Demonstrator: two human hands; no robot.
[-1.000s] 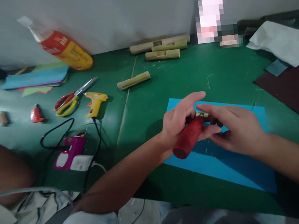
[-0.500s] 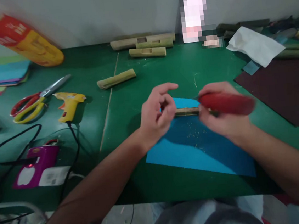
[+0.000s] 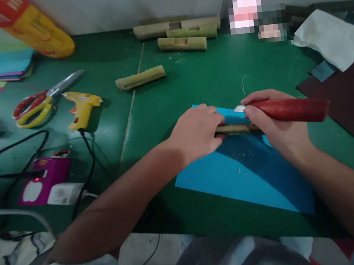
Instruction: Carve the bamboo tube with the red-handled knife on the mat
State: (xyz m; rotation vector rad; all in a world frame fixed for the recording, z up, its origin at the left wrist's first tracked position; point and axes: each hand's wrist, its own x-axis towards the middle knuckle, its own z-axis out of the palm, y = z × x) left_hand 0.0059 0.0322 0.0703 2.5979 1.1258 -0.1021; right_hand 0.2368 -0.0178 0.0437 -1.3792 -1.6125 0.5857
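Observation:
My left hand (image 3: 197,130) is closed around the left end of a narrow bamboo piece (image 3: 236,129), back of the hand up. My right hand (image 3: 279,126) grips a carving knife (image 3: 291,110) with a thick red wooden handle. Its short pale blade points left, just above the bamboo. The right end of the bamboo runs under my right hand, and whether those fingers touch it I cannot tell. Beneath both hands lies a blue sheet (image 3: 212,171), sprinkled with small shavings.
To the left are scissors (image 3: 39,102), a yellow glue gun (image 3: 82,108) with its cord, a purple power adapter (image 3: 47,177) and a bottle (image 3: 33,25). Several bamboo pieces (image 3: 182,43) lie toward the wall. Dark sheets (image 3: 344,102) and a white tissue (image 3: 331,38) are at right.
My left hand, earlier curled with its index finger raised, has turned palm down onto the bamboo. The knife has shifted slightly, its blade now plainly visible. The camera view has tilted down.

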